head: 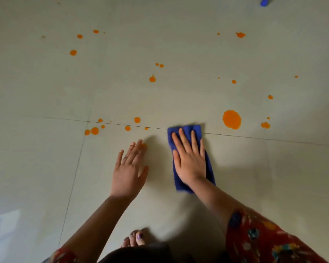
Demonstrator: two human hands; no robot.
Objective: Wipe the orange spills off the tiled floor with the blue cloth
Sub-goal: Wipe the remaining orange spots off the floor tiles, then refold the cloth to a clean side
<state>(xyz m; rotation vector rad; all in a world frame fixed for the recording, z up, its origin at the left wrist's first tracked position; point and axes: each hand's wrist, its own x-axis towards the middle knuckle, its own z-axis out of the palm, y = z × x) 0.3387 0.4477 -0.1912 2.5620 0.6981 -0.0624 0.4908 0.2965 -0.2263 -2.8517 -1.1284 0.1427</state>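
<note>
A folded blue cloth lies on the pale tiled floor, across a grout line. My right hand presses flat on it, fingers spread and pointing away from me. My left hand rests flat on the bare tile to the cloth's left, holding nothing; a small orange spot sits at its fingertips. The largest orange spill is just right of the cloth's far end. Several smaller orange drops dot the floor ahead, such as one along the grout line on the left and one farther out.
My bare toes show at the bottom centre, with red patterned sleeves on both arms. A small blue object lies at the far top right. Grout lines cross the floor.
</note>
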